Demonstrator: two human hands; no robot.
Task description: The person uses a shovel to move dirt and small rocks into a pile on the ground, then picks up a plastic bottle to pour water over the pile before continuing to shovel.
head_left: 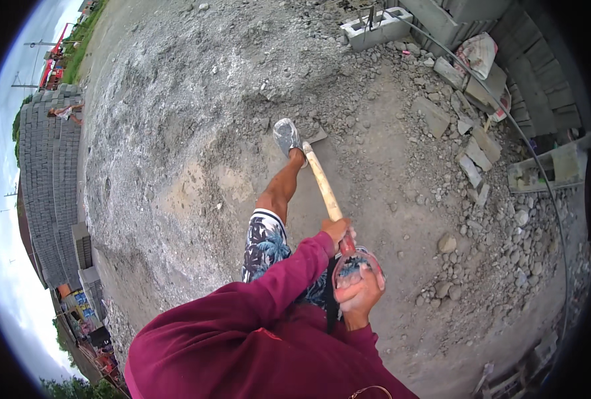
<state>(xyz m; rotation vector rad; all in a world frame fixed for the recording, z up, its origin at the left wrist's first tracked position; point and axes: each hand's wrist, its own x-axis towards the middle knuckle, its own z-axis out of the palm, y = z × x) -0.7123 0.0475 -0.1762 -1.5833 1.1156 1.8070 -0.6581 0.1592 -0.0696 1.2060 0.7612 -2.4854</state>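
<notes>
A shovel slants down in front of me, its pale wooden shaft (323, 183) ending in a red D-shaped handle (346, 247). My left hand (336, 230) is wrapped round the shaft just below that handle. The fingers of my right hand (363, 292) are closed round the handle's grip. Beside my grey shoe (287, 135), a small part of the shovel's blade (317, 135) shows at the ground; the rest cannot be made out. Grey, gravelly soil (242, 73) lies around the blade and shoe.
Broken concrete pieces (434, 118) and loose stones (447, 243) lie to the right. A hollow block (376, 30) rests at the top, near a dark cable (541, 159) that curves down the right side. Stacked blocks (46, 179) and a distant person (65, 113) are at far left.
</notes>
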